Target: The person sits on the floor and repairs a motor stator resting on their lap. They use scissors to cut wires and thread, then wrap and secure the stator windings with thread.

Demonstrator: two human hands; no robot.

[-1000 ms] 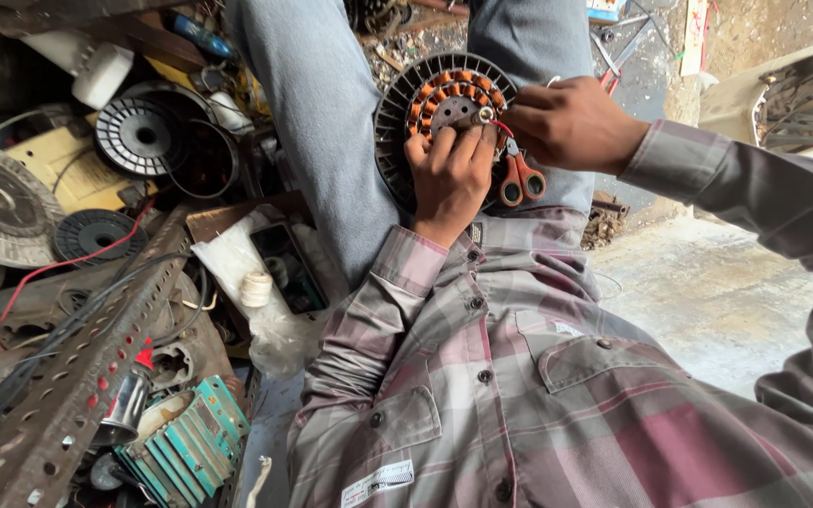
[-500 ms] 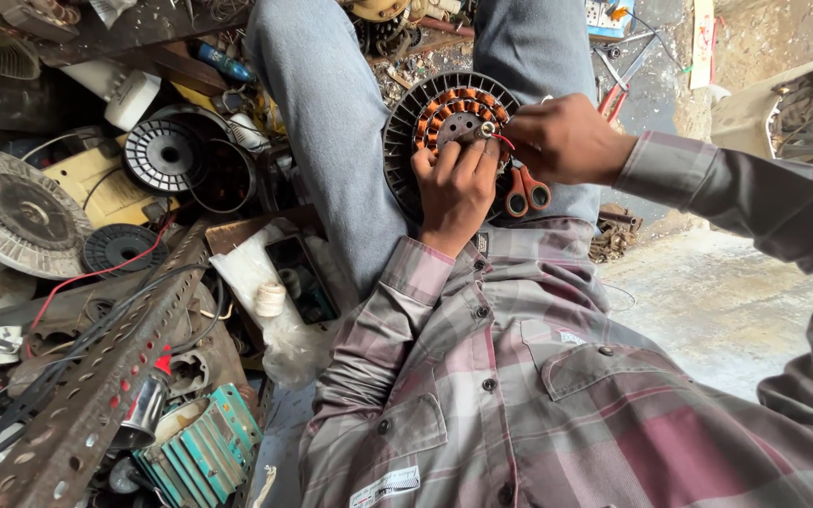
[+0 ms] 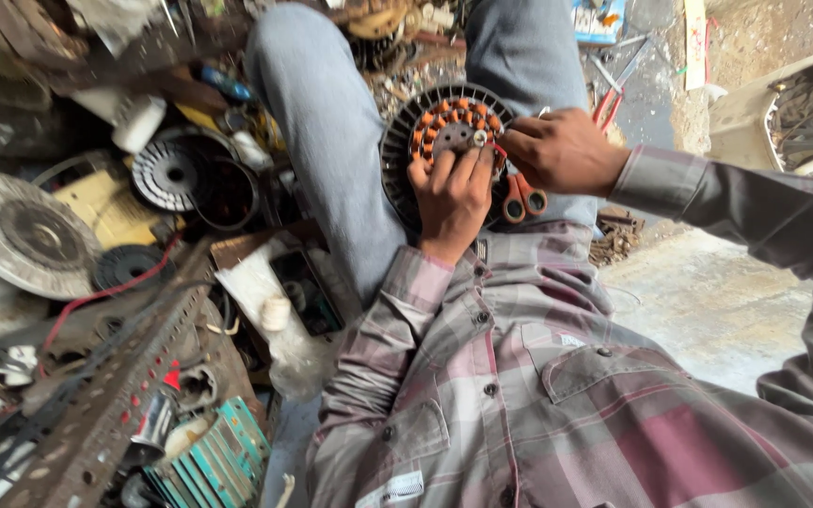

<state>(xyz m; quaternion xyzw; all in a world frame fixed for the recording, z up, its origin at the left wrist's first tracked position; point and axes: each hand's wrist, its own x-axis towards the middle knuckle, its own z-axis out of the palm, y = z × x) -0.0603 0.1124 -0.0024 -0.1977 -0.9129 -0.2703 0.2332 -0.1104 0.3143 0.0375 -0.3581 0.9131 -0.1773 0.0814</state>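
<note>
A round black motor stator with orange copper windings [image 3: 444,122] rests on my lap between my jeans-clad legs. My left hand [image 3: 452,196] grips its lower edge, fingers spread over the windings. My right hand [image 3: 557,150] is closed at the stator's right rim, pinching something small there that I cannot make out. Orange-handled scissors [image 3: 522,199] hang just below that hand, against the stator.
Left of my leg lies a heap of parts: a black finned rotor [image 3: 167,174], a grey disc [image 3: 21,230], a white spool [image 3: 138,122], a perforated metal angle bar [image 3: 115,395], a teal finned block [image 3: 218,461]. Red-handled pliers [image 3: 609,99] lie at upper right. Concrete floor [image 3: 708,310] at right.
The view has shifted so the clutter on the left slid down and right. My hands have stayed on the stator, with the right hand moving slightly along its right rim.
</note>
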